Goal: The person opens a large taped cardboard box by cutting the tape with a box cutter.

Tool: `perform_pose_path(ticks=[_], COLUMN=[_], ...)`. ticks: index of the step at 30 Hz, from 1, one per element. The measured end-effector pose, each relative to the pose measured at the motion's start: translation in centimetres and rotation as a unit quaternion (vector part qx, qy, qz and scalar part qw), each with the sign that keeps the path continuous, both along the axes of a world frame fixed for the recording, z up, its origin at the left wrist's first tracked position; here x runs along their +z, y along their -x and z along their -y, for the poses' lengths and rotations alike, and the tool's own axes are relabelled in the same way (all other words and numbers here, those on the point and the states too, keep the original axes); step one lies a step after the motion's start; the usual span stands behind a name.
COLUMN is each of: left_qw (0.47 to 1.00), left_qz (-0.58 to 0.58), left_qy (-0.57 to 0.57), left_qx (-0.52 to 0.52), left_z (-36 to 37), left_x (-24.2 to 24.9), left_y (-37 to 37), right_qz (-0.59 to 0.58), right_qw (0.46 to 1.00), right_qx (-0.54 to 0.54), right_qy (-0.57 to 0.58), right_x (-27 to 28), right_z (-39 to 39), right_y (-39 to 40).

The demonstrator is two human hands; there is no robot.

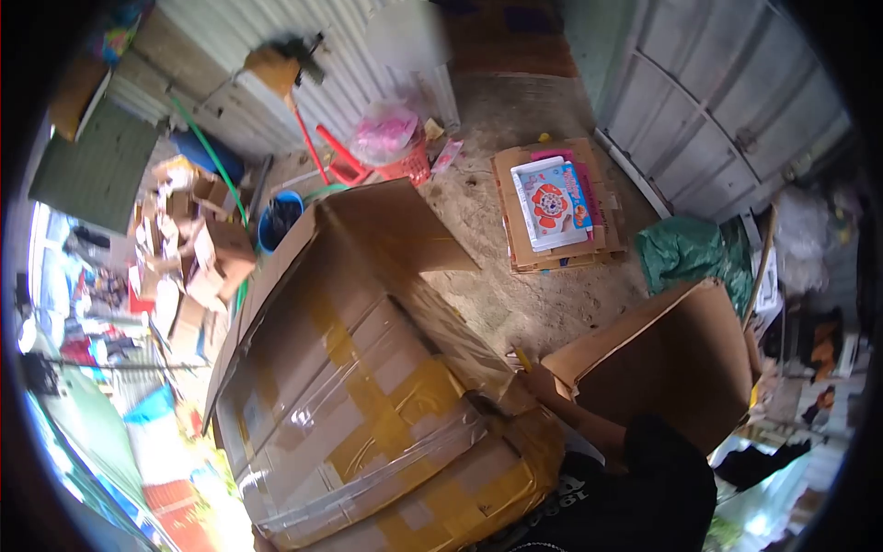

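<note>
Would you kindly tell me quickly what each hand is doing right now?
Left hand: not in view.
Right hand: on the taped cardboard box, gripping a small yellow tool; the grip looks closed.

A large taped cardboard box (368, 405) fills the lower centre of the frame, and the right hand (538, 382) rests at its right edge, touching a smaller cardboard piece (671, 359). Flattened cartons (556, 207) lie at upper centre-right on the ground.

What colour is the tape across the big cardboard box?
Yellowish-tan tape under clear glossy wrap, seen in the head view.
</note>
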State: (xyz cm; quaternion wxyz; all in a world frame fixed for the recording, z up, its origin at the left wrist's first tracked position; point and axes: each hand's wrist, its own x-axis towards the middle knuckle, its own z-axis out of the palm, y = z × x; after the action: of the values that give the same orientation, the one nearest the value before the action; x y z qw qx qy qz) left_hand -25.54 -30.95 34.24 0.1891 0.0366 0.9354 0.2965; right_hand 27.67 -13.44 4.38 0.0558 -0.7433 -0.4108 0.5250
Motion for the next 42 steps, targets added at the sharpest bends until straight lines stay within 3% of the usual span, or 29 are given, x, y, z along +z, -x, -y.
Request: perform_pose_path(ticks=[5,7,8,10,12,16,19,20,22,28,30,35,38,40,42], left_qw=[0.998,0.997,0.996,0.994,0.991,0.982,0.964,0.948,0.950,0.981,0.976,0.984,0.986,0.985,0.988], left_qz=[0.052,0.070,0.077,0.098,0.120,0.126,0.064,0.037,0.035,0.096,0.032,-0.005,-0.025,-0.093,-0.034], left_qy=[-0.001,0.001,0.004,0.014,0.029,0.130,0.245,0.291,0.283,0.093,0.194,0.161,0.147,0.105,-0.117], left_qx=[0.023,0.030,0.033,0.037,0.042,-0.047,-0.085,-0.121,-0.128,-0.143,-0.097,-0.071,-0.076,-0.101,-0.092], left_z=[2.5,2.2,1.8,0.5,-0.3,3.5,2.4,-0.6,-3.5,-6.3,-6.6,-9.1,-13.7,-14.9,-16.4], left_x=[-3.7,-5.5,-6.3,-8.0,-9.0,-16.6,-18.1,-15.3,-12.8,-9.8,-13.0,-16.8,-16.5,-23.2,-31.0], left_y=[-0.5,-0.7,-0.8,-1.1,-1.5,5.2,5.5,3.2,1.0,-0.2,2.9,5.6,1.2,0.2,-1.1], right_qz=[0.031,0.158,0.162,0.138,0.144,0.145,0.150,0.152,0.150,0.092,0.049,-0.097,-0.181,-0.224,-0.263], right_qw=[0.999,0.982,0.979,0.981,0.975,0.972,0.970,0.969,0.970,0.987,0.994,0.991,0.975,0.963,0.953], right_qx=[0.018,0.072,0.092,0.129,0.165,0.179,0.184,0.186,0.181,0.134,0.092,-0.020,-0.076,-0.098,-0.091], right_qy=[0.007,-0.077,-0.083,0.032,0.034,0.042,0.058,0.060,0.061,0.013,-0.019,-0.085,-0.103,-0.111,-0.122], right_x=[-2.1,-4.2,-4.9,-5.4,-4.5,-3.7,-2.9,-2.4,-1.9,-1.3,-2.0,-5.0,-8.3,-11.1,-14.2], right_z=[2.2,3.2,3.5,3.7,4.1,5.8,6.7,6.7,6.1,0.8,-2.9,-14.4,-21.2,-25.0,-27.6], right_y=[-4.2,-5.3,-6.2,-8.0,-8.2,-10.1,-12.4,-13.0,-13.9,-14.4,-13.4,-9.2,-5.9,-4.1,-3.5])
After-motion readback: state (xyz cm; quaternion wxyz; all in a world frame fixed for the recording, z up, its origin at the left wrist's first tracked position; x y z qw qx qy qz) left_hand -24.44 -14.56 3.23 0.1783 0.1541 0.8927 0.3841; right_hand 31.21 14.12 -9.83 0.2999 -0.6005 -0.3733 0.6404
